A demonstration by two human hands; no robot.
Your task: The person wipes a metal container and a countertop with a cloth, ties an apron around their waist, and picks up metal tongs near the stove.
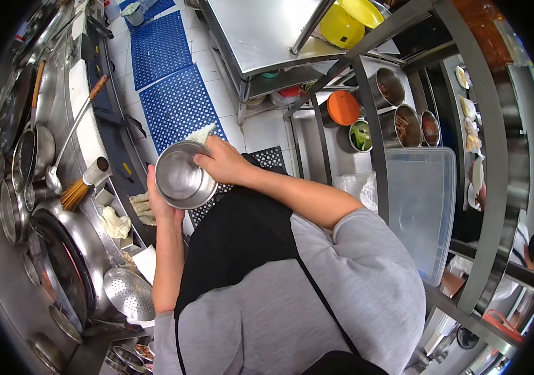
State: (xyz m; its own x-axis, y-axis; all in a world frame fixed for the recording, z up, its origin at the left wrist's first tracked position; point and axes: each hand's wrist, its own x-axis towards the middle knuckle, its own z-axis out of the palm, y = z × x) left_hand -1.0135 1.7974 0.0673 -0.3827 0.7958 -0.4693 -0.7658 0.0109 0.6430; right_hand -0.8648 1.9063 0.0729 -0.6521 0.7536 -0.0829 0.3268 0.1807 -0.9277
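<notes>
A round stainless-steel bowl (179, 172) is tilted in front of my black apron, its shiny inside facing up toward me. My left hand (166, 203) supports it from the left and below, fingers along its outer wall. On the bowl's right rim, my right hand (226, 164) is closed, with the thumb over the edge. A bunched white cloth (202, 133) sticks out beyond the right hand's fingers, against the outside of the rim. Most of the right fingers are hidden behind the bowl and cloth. Nothing shows inside the bowl.
To the left runs a cooking range with a wok (61, 262), a perforated strainer (128, 294), a ladle (54, 181) and a bamboo brush (79, 190). Blue perforated mats (176, 103) cover the floor ahead. At right, a metal shelf frame (367, 119) stands beside food pots (406, 125).
</notes>
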